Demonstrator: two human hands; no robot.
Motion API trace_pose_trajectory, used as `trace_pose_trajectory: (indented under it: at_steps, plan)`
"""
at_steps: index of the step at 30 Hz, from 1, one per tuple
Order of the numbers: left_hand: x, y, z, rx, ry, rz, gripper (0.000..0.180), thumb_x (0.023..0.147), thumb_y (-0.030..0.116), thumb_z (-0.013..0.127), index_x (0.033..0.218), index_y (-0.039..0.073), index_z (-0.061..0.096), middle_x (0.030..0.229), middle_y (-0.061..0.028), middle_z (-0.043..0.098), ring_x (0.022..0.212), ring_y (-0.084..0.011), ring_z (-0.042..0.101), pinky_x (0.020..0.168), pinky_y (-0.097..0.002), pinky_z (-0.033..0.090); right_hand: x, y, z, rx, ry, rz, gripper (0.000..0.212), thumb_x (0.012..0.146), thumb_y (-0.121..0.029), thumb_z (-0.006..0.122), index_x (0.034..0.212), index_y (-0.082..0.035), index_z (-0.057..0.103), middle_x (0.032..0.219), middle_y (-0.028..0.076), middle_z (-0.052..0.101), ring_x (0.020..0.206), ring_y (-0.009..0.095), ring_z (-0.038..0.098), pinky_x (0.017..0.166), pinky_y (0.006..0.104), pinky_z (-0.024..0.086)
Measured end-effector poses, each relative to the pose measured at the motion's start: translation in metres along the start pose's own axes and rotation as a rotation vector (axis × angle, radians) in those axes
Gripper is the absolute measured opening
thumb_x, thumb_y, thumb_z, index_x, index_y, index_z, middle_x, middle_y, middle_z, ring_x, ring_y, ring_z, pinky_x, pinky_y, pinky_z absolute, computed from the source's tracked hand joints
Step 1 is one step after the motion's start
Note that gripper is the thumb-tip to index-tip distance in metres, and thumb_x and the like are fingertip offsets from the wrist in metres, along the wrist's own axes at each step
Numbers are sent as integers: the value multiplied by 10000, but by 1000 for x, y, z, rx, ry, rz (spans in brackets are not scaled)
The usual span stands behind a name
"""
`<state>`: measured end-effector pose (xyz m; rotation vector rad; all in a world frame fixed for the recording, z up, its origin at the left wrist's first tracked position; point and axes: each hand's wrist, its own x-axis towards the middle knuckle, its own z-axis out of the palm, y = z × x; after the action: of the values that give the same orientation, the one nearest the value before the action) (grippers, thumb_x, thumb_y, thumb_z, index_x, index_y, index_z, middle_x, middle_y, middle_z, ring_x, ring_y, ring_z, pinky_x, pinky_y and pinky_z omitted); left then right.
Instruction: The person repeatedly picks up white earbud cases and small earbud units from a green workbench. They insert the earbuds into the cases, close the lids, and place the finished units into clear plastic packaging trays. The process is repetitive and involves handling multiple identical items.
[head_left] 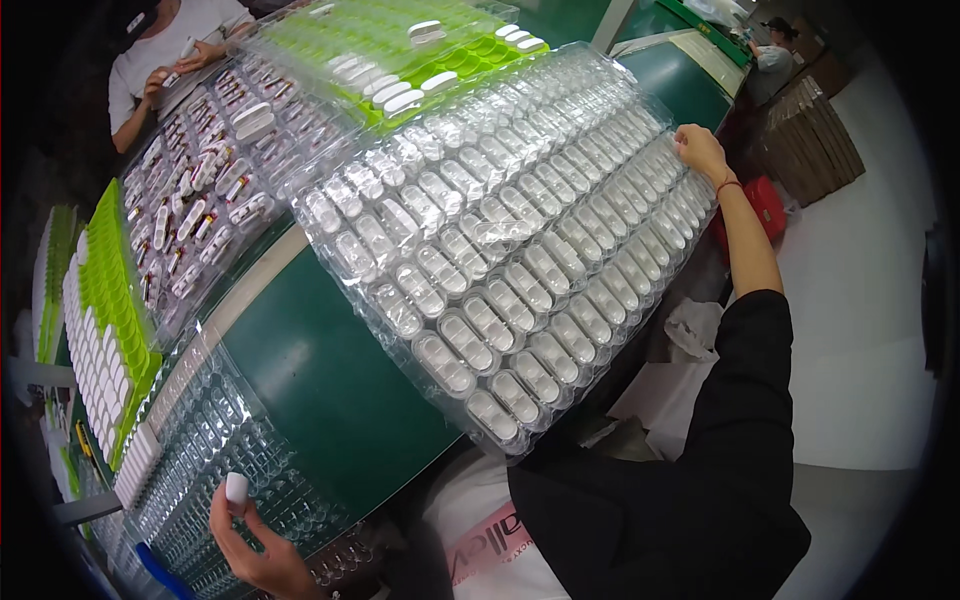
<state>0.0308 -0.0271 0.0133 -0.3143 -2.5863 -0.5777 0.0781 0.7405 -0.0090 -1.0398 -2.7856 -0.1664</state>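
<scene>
My left hand (262, 560) is at the lower left, its thumb and fingers closed round a small white rounded plastic piece (237, 488). Below that hand lies a clear plastic tray (225, 420) with rows of moulded pockets. A large clear blister tray (520, 235) lies slantwise across the green table, whitish oval pieces showing in its pockets. At its far right corner, my right hand (702, 150) pinches the tray's edge, with the arm stretched out. The fingertips are partly hidden there.
Bright green trays with white oval parts stand at the back (400, 60) and far left (105, 330). Between them sits a clear tray (200, 180) of small parts. Across the table a person (175, 60) handles a small part. Flattened cardboard (815, 130) is stacked at right.
</scene>
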Motion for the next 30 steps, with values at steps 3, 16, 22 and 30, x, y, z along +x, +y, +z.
trace_pose_trajectory:
  at_steps: [3,16,22,30]
  plan:
    - [-13,27,1,-95,7,5,306,828,-114,601,1129,-57,597,1085,-168,653,1000,-248,623,889,-341,481,3,14,6,-84,142,-136,125,750,-152,624,834,-75,674,943,129,645,926,344,591,824,418,488]
    - [-26,86,37,-790,18,-58,307,774,-111,658,1073,-63,608,1039,-179,661,972,-247,631,882,-345,485,-151,-366,-96,1529,-943,-606,307,944,-186,576,1142,41,629,996,144,688,887,178,674,794,269,539]
    - [-39,81,38,-1122,-13,-521,419,812,-109,642,1204,-75,499,1152,-147,578,1040,-208,602,883,-316,518,-207,-426,-96,1424,-1211,-753,217,887,-78,639,1067,41,670,904,108,705,836,112,654,763,221,510]
    - [-37,68,54,-1532,-184,-741,415,878,-47,605,1261,-66,444,1189,-162,569,1099,-199,570,939,-340,490,-234,-438,-68,1362,-1137,-853,167,872,-65,659,1018,16,659,870,83,692,714,83,640,659,221,517]
